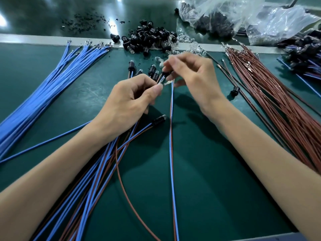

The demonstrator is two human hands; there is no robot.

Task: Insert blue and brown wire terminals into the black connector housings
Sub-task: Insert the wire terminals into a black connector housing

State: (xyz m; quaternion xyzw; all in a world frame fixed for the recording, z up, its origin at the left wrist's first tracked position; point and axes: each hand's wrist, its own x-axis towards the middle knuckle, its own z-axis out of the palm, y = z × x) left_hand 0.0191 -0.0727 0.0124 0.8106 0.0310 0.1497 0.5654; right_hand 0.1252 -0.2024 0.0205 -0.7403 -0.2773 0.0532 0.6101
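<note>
Over the middle of the green mat, my left hand [132, 96] pinches the terminal end of a blue wire [172, 153], and a brown wire [121, 171] runs beside it down toward me. My right hand [192, 75] grips a small black connector housing [165, 73] just above those fingertips. The wire tips touch the housing's lower end; the fingers hide how deep they sit. A pile of loose black housings [149, 39] lies behind the hands.
A bundle of blue wires [43, 94] fans out at the left and a bundle of brown wires [278, 101] at the right. Wired assemblies [97, 180] lie under my left forearm. Clear plastic bags [243, 16] sit at the back right. One stray housing [235, 90] lies near my right wrist.
</note>
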